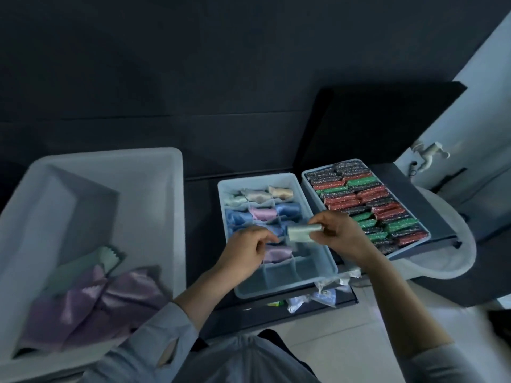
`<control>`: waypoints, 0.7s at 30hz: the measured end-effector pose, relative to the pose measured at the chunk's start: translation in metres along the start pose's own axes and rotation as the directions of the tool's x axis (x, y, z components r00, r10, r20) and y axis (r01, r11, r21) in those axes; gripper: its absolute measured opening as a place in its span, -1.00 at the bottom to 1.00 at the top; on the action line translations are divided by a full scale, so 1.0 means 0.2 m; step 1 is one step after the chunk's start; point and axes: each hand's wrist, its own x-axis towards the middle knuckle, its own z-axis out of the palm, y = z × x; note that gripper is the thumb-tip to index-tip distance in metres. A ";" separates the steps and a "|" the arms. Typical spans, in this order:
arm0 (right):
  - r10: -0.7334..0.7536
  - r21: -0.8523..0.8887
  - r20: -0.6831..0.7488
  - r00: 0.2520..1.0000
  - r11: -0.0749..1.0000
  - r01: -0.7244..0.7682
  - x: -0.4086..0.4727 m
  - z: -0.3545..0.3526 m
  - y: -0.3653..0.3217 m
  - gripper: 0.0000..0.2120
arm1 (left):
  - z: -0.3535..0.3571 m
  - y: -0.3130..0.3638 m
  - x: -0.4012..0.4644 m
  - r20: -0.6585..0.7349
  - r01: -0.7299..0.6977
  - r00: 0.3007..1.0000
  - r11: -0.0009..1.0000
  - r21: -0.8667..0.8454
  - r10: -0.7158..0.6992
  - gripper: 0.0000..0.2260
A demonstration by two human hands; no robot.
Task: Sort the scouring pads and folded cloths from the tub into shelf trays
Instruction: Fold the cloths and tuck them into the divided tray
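My right hand [341, 234] pinches a small folded pale-green cloth [301, 233] above the divided tray [318, 246]. That tray holds several folded cloths [261, 214] in blue, pink, cream and lilac in its far cells; the near cells are bare. My left hand [244, 251] hovers over the tray's left side with fingers curled, holding nothing I can see. To the right, a second tray [307, 176] is packed with rows of red, green and dark scouring pads [367, 205]. The white tub [154, 189] on the left holds lilac cloths [110, 302] and a pale-green cloth [83, 272].
Both trays sit on a dark shelf [431, 194] against a dark wall. Crinkled plastic wrappers [326, 291] lie on a lower shelf below the divided tray. A white round object [453, 252] sits beyond the shelf's right end, with a white door and handle [428, 154] behind.
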 end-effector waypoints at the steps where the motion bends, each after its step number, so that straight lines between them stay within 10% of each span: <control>1: -0.020 -0.102 -0.055 0.998 0.995 0.015 -0.01 0.00 0.03 -0.81 | 0.03 -0.01 0.00 0.029 0.003 1.000 0.997 0.077 -0.005 -0.74; 12: -0.156 -0.538 -0.019 0.988 0.834 0.121 0.06 0.15 0.12 -0.80 | 0.19 -0.02 -0.01 0.004 0.042 0.999 0.938 0.345 -0.046 -0.77; 21: -0.048 -0.876 0.172 0.984 0.450 0.175 0.12 0.24 0.06 -0.84 | 0.21 -0.05 0.02 -0.012 0.066 0.998 0.933 0.355 -0.066 -0.78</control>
